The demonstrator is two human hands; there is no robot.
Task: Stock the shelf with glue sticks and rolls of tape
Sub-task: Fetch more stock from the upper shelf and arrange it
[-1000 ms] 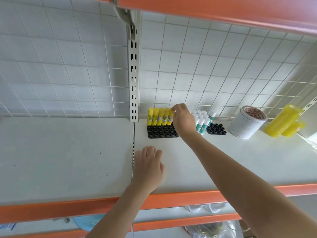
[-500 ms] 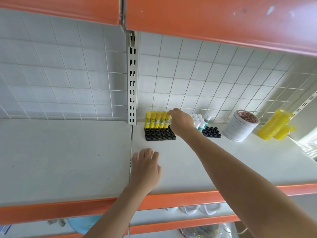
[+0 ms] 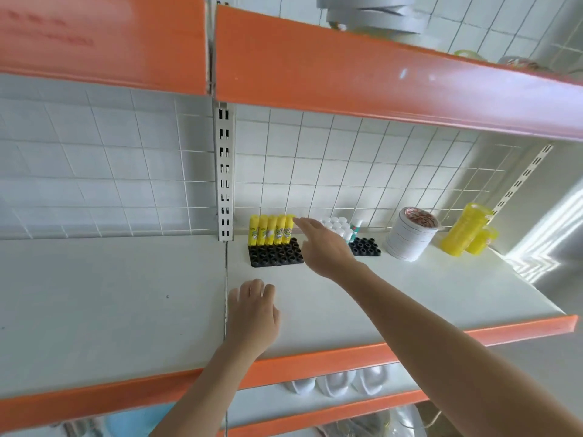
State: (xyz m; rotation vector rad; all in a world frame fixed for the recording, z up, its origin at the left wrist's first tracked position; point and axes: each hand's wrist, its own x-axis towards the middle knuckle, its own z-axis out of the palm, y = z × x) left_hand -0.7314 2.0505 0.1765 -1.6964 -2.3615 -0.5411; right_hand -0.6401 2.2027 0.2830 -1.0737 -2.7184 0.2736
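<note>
Several yellow glue sticks (image 3: pixel 271 230) stand upright in the back row of a black holder tray (image 3: pixel 276 255) on the white shelf (image 3: pixel 126 294). My right hand (image 3: pixel 321 244) reaches over the tray's right edge, fingers stretched out, fingertips at the rightmost yellow stick. It holds nothing. Behind it, white-capped glue sticks (image 3: pixel 337 225) stand in a second black tray (image 3: pixel 366 246). A stack of white tape rolls (image 3: pixel 410 234) sits further right, then yellow tape rolls (image 3: pixel 465 230). My left hand (image 3: pixel 252 313) rests palm down on the shelf near its front.
An orange-edged upper shelf (image 3: pixel 347 67) hangs low overhead with grey tape rolls (image 3: pixel 369 14) on it. A wire grid backs the shelf, with a slotted white upright (image 3: pixel 224 175) in the middle. The orange front lip (image 3: pixel 315 361) runs below my arms.
My right hand has let go of the rightmost yellow glue stick and opened, its fingers now straight. The camera has tilted up and shows more of the upper shelf.
</note>
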